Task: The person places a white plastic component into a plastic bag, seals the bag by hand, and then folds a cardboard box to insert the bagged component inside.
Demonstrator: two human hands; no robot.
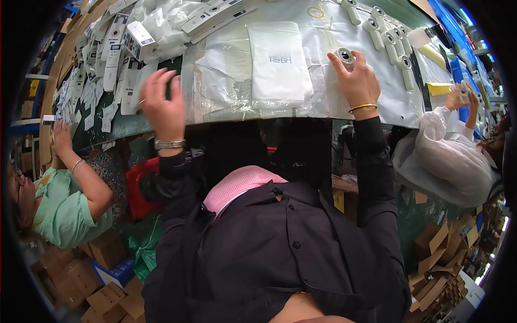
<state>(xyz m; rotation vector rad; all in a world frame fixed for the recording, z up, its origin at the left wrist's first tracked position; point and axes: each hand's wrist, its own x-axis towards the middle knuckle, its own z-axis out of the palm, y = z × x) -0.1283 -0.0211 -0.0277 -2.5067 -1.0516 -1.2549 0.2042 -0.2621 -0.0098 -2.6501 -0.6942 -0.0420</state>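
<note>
My right hand (pixel 356 83) is closed around a small white device with a round head and a dark centre (pixel 344 55), at the right of the table's plastic cover. Its lower part is hidden behind my fingers. My left hand (pixel 163 102), slightly blurred, hovers near the front table edge with fingers apart and nothing seen in it. Between the hands lies a stack of white printed bags (pixel 277 64). Several matching long-handled white devices (pixel 389 40) rest at the far right. Left of my left hand are many small white boxes (pixel 112 67), one standing box (pixel 139 40) among them.
Clear plastic bags (pixel 167 24) and flat printed boxes (pixel 218 17) lie at the back. A yellow rubber band (pixel 315 12) sits at the far edge. Co-workers sit on both sides, one in green (pixel 72 210), one in white (pixel 444 159). Cardboard boxes (pixel 105 299) crowd the floor.
</note>
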